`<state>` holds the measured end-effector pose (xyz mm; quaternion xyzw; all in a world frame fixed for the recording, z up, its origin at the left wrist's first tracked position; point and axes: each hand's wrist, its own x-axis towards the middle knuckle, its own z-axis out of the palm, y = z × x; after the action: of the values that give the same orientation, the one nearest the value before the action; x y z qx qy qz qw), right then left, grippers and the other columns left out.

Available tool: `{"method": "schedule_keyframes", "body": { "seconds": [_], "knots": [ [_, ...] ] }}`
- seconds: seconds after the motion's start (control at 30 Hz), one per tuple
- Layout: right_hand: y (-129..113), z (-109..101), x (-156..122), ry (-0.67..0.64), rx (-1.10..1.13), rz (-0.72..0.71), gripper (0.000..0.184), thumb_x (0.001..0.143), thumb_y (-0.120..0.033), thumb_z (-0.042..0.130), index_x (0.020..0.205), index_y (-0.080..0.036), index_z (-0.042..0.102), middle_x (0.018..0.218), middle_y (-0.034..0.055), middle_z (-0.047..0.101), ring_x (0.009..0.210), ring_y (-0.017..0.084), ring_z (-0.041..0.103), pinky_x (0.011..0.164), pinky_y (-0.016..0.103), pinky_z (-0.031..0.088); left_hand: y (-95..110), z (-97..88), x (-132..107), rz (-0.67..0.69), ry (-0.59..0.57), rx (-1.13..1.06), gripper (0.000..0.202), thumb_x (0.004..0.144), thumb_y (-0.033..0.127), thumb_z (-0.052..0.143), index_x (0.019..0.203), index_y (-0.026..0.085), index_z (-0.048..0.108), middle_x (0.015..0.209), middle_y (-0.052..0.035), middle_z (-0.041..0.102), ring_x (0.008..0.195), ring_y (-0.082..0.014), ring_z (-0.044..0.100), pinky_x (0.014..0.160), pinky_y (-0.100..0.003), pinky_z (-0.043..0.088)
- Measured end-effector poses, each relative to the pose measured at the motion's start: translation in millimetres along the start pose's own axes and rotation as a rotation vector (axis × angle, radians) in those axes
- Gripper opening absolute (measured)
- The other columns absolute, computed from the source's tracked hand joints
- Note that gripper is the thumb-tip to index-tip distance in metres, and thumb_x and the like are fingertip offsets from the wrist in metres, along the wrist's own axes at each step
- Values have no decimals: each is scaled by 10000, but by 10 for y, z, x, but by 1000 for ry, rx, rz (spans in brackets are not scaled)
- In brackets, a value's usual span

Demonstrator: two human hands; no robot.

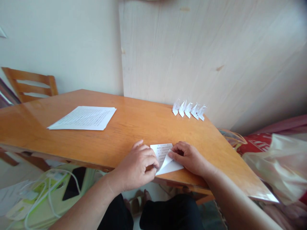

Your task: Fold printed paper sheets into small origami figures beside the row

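Observation:
A small printed sheet of paper [163, 153], partly folded, lies near the front edge of the orange wooden table [129, 127]. My left hand [137, 166] pinches its lower left corner between thumb and fingers. On the sheet's right side my right hand [188, 156] is curled and presses a folded flap down with its fingertips. Several small folded paper figures [189, 109] stand in a row at the table's back edge, beyond my hands.
A stack of printed sheets [83, 118] lies on the table's left part. A wooden chair [31, 83] stands at the far left. Plastic bags [275, 156] lie to the right of the table, white cables [48, 191] on the floor to the left.

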<state>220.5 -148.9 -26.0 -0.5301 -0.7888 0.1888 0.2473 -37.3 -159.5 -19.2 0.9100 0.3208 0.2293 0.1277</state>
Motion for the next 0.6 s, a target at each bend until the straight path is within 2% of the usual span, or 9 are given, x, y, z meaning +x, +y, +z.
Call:
{"method": "schedule_keyframes", "body": {
  "seconds": [0.17, 0.37, 0.6],
  "knots": [
    [-3, 3, -15, 2, 6, -4, 183, 923, -360, 609, 834, -215, 674, 831, 29, 658, 778, 178, 585, 711, 309, 439, 57, 15, -144, 49, 73, 90, 239, 799, 102, 552, 836, 295, 689, 938, 38, 723, 1024, -192, 612, 1214, -530, 80],
    [-19, -35, -33, -31, 6, -20, 204, 944, -381, 592, 857, -214, 670, 848, 34, 657, 786, 183, 584, 724, 324, 440, 50, 38, -240, 161, 184, 83, 209, 814, 126, 597, 920, 273, 701, 1053, 29, 737, 1111, -212, 607, 1210, -604, 16],
    [-39, -46, -50, -24, 12, -31, 191, 956, -348, 578, 840, -221, 660, 843, 27, 647, 800, 185, 585, 734, 327, 433, 53, 45, -247, 213, 199, 125, 229, 819, 144, 603, 980, 272, 703, 1046, 15, 736, 1148, -246, 588, 1196, -660, 14]
  ]
}}
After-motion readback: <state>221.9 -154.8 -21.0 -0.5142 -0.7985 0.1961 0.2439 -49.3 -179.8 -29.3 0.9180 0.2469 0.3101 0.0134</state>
